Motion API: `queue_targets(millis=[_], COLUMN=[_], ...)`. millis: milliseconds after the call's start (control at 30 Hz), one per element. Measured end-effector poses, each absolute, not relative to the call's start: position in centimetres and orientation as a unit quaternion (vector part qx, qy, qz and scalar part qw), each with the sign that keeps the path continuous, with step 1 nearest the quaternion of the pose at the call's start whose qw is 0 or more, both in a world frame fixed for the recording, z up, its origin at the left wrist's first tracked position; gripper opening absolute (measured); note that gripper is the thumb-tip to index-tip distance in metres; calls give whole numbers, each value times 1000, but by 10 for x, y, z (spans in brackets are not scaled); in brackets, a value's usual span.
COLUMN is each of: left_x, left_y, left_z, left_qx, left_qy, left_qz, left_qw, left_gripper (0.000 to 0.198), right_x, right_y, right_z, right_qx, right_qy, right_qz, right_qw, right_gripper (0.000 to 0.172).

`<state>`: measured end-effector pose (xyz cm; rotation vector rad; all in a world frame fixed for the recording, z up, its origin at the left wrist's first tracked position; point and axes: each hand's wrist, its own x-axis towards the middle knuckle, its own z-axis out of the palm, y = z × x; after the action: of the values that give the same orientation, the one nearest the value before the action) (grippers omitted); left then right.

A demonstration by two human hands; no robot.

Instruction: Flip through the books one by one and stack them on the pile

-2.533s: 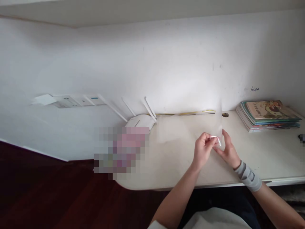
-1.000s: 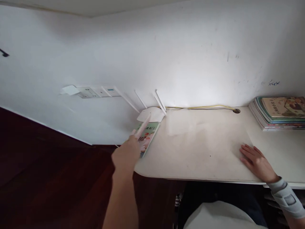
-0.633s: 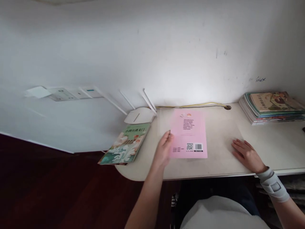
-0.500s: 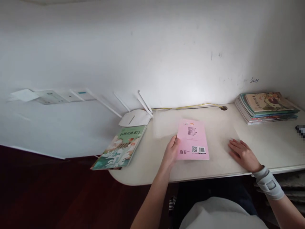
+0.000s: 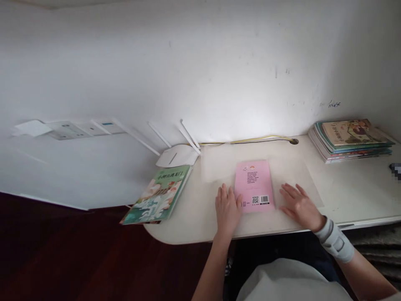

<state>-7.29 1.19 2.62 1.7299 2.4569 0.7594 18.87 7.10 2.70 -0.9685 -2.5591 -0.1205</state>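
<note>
The left hand (image 5: 227, 211) lies palm down, its fingers straight and slightly parted, the thumb angled over the lower left edge of a pink paperback book (image 5: 253, 184). The right hand (image 5: 300, 207) is also palm down with fingers loosely spread and nothing pinched between them; its thumb points at the book's lower right edge, just beside it. Whether either palm presses down, I cannot tell.

The paperback lies flat between the two hands, back cover up: a smooth, thin rectangle with a short block of dark print, a square QR code and a white barcode panel near its lower edge. A clear plastic sheet (image 5: 308, 184), faintly glossy and straight-edged, shows to its right, reaching under the right hand. A second translucent sheet (image 5: 216, 164) lies behind and to the left.

Around the right wrist wraps a grey fabric brace (image 5: 336, 241) with a rectangular buckle. The off-white desk (image 5: 194, 221) has a smooth top and a rounded left corner. There, a green illustrated book (image 5: 159, 194) lies aslant, its lower corner jutting past the edge, near a white plastic router (image 5: 178, 155) with slim rod antennas. Thin yellow and black cables (image 5: 250, 140) run along the matte, scuffed wall (image 5: 232, 83) to a round cable hole (image 5: 293, 141). Right of that sits a stack of paperbacks (image 5: 351, 141), their edges slightly uneven.
</note>
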Motion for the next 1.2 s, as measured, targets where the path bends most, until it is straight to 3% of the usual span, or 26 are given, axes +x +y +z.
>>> queue_targets(millis=[200,433,700,767,967,1200], left_x=[-71,-74,-38,-22,8,35], left_y=[3,3,-7,-2,23,38], left_z=[19,30,68,63,34,42], left_qx=[548,510,503,561,700,777], left_qy=[802,751,596,588,601,589], left_qz=[228,385,525,507,385,209], left_qw=[65,165,341,289,-8,-78], left_gripper=[46,47,66,71,65,51], right_x=[153,155,155,157,185,244], right_y=[62,65,65,65,69,76], right_z=[16,12,16,18,13,-3], right_qx=[-337,-338,-329,-323,-390,-500], right_qy=[-918,-913,-913,-917,-897,-840], right_qz=[-28,-29,-6,1,-33,-75], right_qw=[205,228,241,235,203,195], right_gripper=[50,35,38,40,39,49])
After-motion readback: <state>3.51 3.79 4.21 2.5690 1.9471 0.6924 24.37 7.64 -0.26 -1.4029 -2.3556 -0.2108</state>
